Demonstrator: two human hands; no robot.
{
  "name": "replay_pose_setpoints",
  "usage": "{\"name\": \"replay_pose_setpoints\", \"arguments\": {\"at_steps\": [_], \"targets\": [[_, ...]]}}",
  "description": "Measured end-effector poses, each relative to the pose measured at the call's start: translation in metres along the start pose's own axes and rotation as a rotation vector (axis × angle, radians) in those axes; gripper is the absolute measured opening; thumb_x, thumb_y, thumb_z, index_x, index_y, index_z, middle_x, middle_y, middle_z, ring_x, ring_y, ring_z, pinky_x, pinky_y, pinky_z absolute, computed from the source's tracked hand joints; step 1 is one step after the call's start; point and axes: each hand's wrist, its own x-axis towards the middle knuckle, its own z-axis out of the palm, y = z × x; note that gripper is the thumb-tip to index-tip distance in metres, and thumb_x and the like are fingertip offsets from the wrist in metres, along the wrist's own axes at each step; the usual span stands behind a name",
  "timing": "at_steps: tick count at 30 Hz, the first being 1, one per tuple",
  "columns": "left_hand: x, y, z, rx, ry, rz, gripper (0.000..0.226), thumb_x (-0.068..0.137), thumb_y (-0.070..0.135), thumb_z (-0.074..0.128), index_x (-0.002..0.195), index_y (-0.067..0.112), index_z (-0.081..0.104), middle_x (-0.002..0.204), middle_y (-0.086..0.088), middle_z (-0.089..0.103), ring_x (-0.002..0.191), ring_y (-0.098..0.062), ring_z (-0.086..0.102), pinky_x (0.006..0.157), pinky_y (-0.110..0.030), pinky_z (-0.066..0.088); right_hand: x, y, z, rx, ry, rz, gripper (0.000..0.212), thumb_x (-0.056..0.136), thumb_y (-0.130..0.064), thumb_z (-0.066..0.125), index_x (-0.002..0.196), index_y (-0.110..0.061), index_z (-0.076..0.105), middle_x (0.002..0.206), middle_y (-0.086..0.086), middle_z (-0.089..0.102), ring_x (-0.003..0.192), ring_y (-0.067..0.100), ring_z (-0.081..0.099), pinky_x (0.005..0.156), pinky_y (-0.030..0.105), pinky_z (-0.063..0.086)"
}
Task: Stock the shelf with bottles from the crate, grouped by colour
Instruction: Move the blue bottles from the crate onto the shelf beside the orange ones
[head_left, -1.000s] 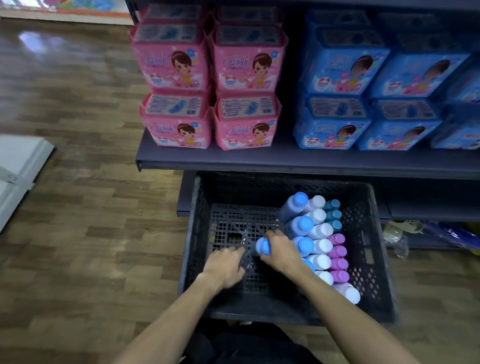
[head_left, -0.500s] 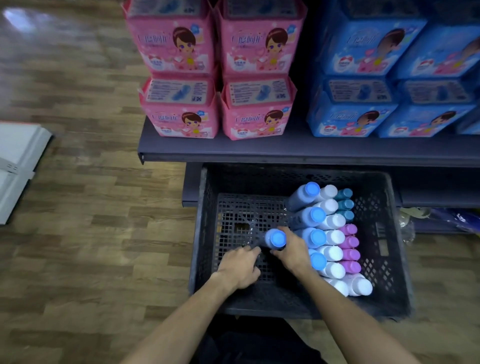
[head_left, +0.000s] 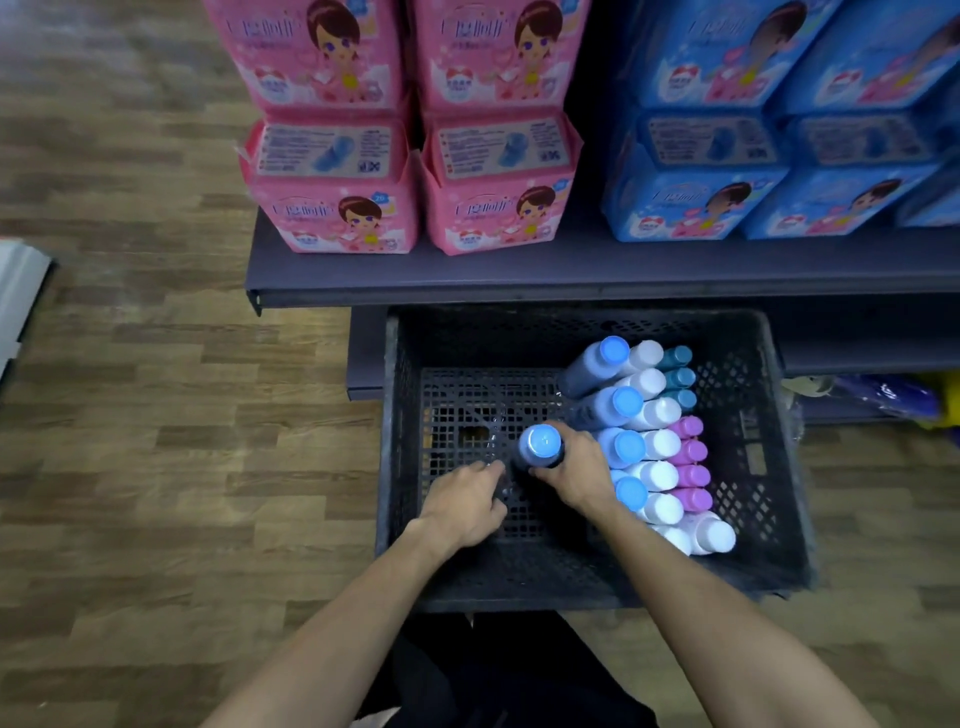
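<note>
In the head view, your right hand (head_left: 574, 470) has its fingers and thumb curled round the dark body of a blue-capped bottle (head_left: 540, 447), just below the cap. The bottle stands upright, cap toward you, over the middle of the black crate (head_left: 400, 467), left of the packed rows; whether its base touches the grid floor is hidden. Your left hand (head_left: 462, 501) sits just beside it toward the crate's left wall, fingers bent downward onto the grid floor. Whether they pinch anything there cannot be told.

The other bottles fill the crate's right half in rows running front to back: blue-capped bottles (head_left: 626, 402) innermost, white-capped bottles (head_left: 660, 444) next, then teal-capped bottles (head_left: 680, 376) toward the back edge and pink-capped bottles (head_left: 693, 465) toward the front. No labels on them can be read.

The crate sits on the floor against the front edge of the grey shelf (head_left: 519, 280). On that shelf, pink packs (head_left: 332, 192) are stacked at the left end and blue packs (head_left: 691, 192) to the right, each printed with a cartoon girl. Their lettering is too blurred to read, apart from a "20" badge on one pink pack.
</note>
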Motion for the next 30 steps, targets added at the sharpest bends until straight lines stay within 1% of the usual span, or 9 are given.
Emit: {"name": "replay_pose_setpoints", "arguments": {"at_steps": [4, 8, 11, 15, 18, 20, 23, 27, 30], "targets": [[0.005, 0.004, -0.009, 0.012, 0.046, 0.004, 0.034, 0.090, 0.030, 0.050, 0.121, 0.015, 0.048, 0.112, -0.007, 0.059, 0.103, -0.029, 0.058, 0.081, -0.039, 0.050, -0.003, -0.007, -0.014, 0.050, 0.018, -0.073, 0.048, 0.063, -0.027, 0.081, 0.107, -0.030, 0.061, 0.104, -0.009, 0.070, 0.097, 0.015, 0.064, 0.085, 0.035, 0.052], [0.008, 0.009, -0.028, 0.034, 0.112, 0.014, 0.044, 0.089, 0.031, 0.049, 0.131, 0.017, 0.045, 0.119, -0.007, 0.058, 0.108, -0.030, 0.058, 0.086, -0.040, 0.049, -0.010, -0.018, -0.041, 0.127, 0.075, -0.145, 0.055, 0.070, -0.020, 0.085, 0.118, -0.017, 0.060, 0.109, -0.011, 0.062, 0.100, 0.007, 0.056, 0.084, 0.017, 0.038], [0.010, 0.015, -0.051, 0.067, 0.178, 0.044, 0.045, 0.088, 0.031, 0.049, 0.131, 0.017, 0.045, 0.120, -0.007, 0.059, 0.109, -0.031, 0.058, 0.084, -0.041, 0.050, -0.014, -0.032, -0.068, 0.151, 0.116, -0.228, 0.059, 0.073, -0.022, 0.085, 0.125, -0.016, 0.058, 0.113, -0.010, 0.060, 0.105, 0.010, 0.057, 0.087, 0.017, 0.038], [0.007, 0.031, -0.088, 0.100, 0.308, 0.099, 0.037, 0.087, 0.031, 0.050, 0.122, 0.020, 0.047, 0.112, -0.004, 0.059, 0.102, -0.030, 0.060, 0.076, -0.039, 0.049, -0.018, -0.062, -0.116, 0.103, 0.202, -0.345, 0.058, 0.077, -0.037, 0.081, 0.125, -0.019, 0.053, 0.099, -0.014, 0.059, 0.087, 0.003, 0.052, 0.070, 0.017, 0.036], [0.000, 0.047, -0.115, 0.106, 0.403, 0.141, 0.043, 0.087, 0.032, 0.050, 0.129, 0.022, 0.046, 0.116, -0.002, 0.059, 0.104, -0.027, 0.059, 0.078, -0.039, 0.050, -0.024, -0.087, -0.157, 0.084, 0.274, -0.449, 0.055, 0.078, -0.043, 0.079, 0.120, -0.018, 0.054, 0.087, -0.014, 0.059, 0.072, 0.004, 0.049, 0.064, 0.021, 0.035], [-0.006, 0.058, -0.137, 0.110, 0.473, 0.170, 0.044, 0.088, 0.033, 0.050, 0.131, 0.023, 0.045, 0.118, -0.001, 0.059, 0.107, -0.026, 0.059, 0.079, -0.039, 0.051, -0.029, -0.103, -0.182, 0.076, 0.313, -0.499, 0.053, 0.078, -0.047, 0.078, 0.117, -0.019, 0.055, 0.082, -0.012, 0.060, 0.068, 0.006, 0.051, 0.063, 0.026, 0.038], [-0.016, 0.073, -0.173, 0.110, 0.598, 0.210, 0.042, 0.089, 0.031, 0.051, 0.129, 0.024, 0.046, 0.120, 0.000, 0.060, 0.108, -0.024, 0.059, 0.079, -0.039, 0.051, -0.034, -0.125, -0.217, 0.059, 0.357, -0.573, 0.050, 0.078, -0.052, 0.076, 0.111, -0.022, 0.054, 0.087, -0.006, 0.065, 0.075, 0.013, 0.059, 0.070, 0.033, 0.049], [-0.035, 0.090, -0.220, 0.172, 0.769, 0.274, 0.041, 0.087, 0.031, 0.053, 0.127, 0.021, 0.048, 0.115, -0.001, 0.062, 0.104, -0.025, 0.059, 0.077, -0.041, 0.051, -0.046, -0.159, -0.264, 0.052, 0.421, -0.659, 0.042, 0.080, -0.048, 0.076, 0.101, -0.022, 0.051, 0.091, -0.008, 0.065, 0.080, 0.011, 0.061, 0.071, 0.032, 0.049], [-0.052, 0.102, -0.250, 0.266, 0.853, 0.329, 0.040, 0.084, 0.033, 0.052, 0.123, 0.024, 0.049, 0.109, 0.003, 0.061, 0.102, -0.022, 0.059, 0.075, -0.040, 0.050, -0.058, -0.182, -0.296, 0.051, 0.458, -0.719, 0.046, 0.080, -0.052, 0.073, 0.105, -0.019, 0.054, 0.092, -0.005, 0.066, 0.081, 0.016, 0.062, 0.074, 0.039, 0.052]]}}
